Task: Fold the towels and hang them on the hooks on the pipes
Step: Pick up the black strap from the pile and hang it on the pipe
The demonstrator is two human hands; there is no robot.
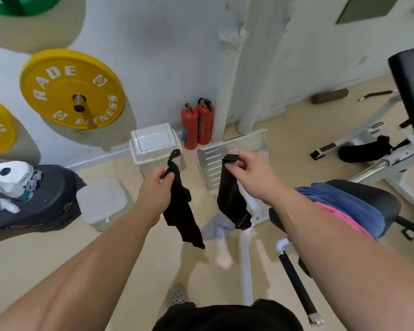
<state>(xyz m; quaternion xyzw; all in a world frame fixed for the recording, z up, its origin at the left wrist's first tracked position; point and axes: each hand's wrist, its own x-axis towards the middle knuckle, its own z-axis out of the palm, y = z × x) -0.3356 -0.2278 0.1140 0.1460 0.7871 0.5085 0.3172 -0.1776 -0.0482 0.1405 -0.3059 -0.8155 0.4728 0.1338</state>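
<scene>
A black towel hangs in the air in front of me, one part from each hand. My left hand (157, 185) grips the left part of the black towel (181, 211) near its top, where a small loop sticks up. My right hand (249, 173) pinches the right part (232, 201) at its top corner. Both parts dangle freely above the floor. A blue towel (339, 201) and a pink towel (342, 217) lie draped over a black bench pad at the right. A grey cloth (216, 226) lies on the floor below. Two white wrapped pipes (225, 75) run up the wall; no hooks show.
Yellow weight plates (69, 89) hang on the wall at left. A white bin (153, 144), two red fire extinguishers (196, 125) and a slotted metal plate (234, 156) stand by the wall. A dark bag (46, 199) sits at left, gym machine frames at right.
</scene>
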